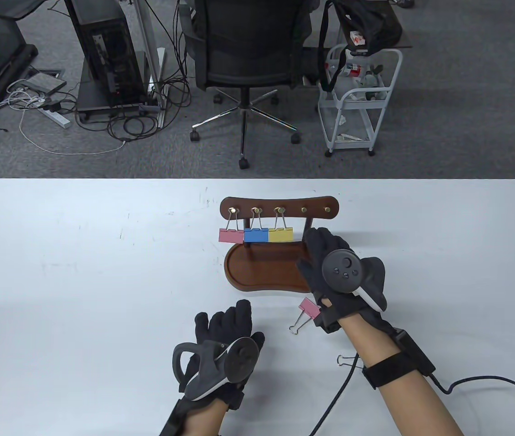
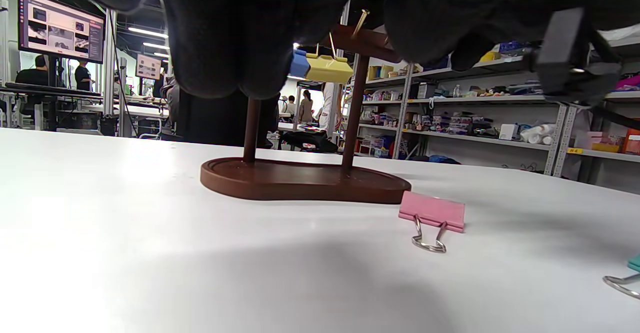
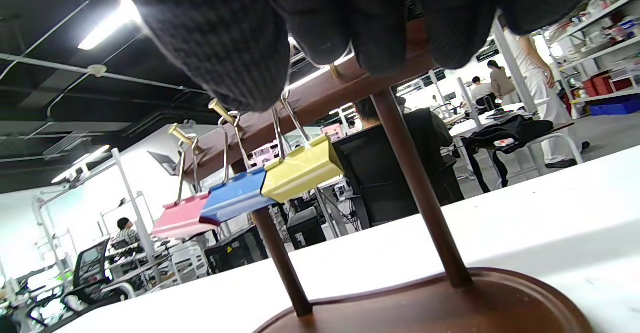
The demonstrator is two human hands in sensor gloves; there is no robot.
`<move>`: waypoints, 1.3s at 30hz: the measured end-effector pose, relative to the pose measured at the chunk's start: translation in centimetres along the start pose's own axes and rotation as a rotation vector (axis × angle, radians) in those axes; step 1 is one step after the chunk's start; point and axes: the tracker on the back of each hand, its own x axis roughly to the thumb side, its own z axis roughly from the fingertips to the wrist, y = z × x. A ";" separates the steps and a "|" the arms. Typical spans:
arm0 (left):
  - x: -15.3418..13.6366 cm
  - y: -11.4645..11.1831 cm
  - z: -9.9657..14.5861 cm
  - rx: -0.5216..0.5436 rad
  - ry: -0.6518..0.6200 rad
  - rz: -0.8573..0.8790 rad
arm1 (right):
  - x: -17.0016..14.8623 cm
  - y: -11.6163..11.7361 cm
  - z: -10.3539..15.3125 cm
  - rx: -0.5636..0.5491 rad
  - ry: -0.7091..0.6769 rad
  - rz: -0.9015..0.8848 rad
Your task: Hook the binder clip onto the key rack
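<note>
The brown wooden key rack [image 1: 280, 206] stands mid-table on its oval base [image 1: 257, 272]. A pink [image 1: 231, 235], a blue [image 1: 256, 235] and a yellow clip [image 1: 281, 234] hang on its three left hooks; the two right hooks [image 1: 304, 210] are bare. My right hand [image 1: 314, 247] hovers over the base's right end, fingers stretched toward the rack, holding nothing. In the right wrist view its fingers [image 3: 225, 48] sit just before the bar above the yellow clip [image 3: 302, 168]. A loose pink clip [image 1: 307, 311] lies by my right wrist. My left hand [image 1: 227, 320] rests flat on the table, empty.
Another clip's wire handle [image 1: 343, 361] pokes out from under my right forearm; its teal edge shows in the left wrist view [image 2: 635, 262]. A black cable [image 1: 489, 379] runs from my right wrist across the table. An office chair [image 1: 248, 54] and a white cart [image 1: 357, 100] stand beyond the far edge.
</note>
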 end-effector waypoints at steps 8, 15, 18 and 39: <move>-0.1 0.0 0.0 -0.002 0.004 0.005 | -1.2 0.8 2.0 0.093 -0.084 0.035; -0.2 -0.1 0.0 -0.009 0.008 0.010 | -2.2 2.1 3.1 0.189 -0.137 0.061; -0.2 0.0 0.1 -0.010 0.009 0.009 | -2.8 2.9 3.4 0.238 -0.155 0.047; -0.3 0.0 0.0 -0.020 0.010 0.020 | -4.9 7.6 4.1 0.563 -0.219 0.072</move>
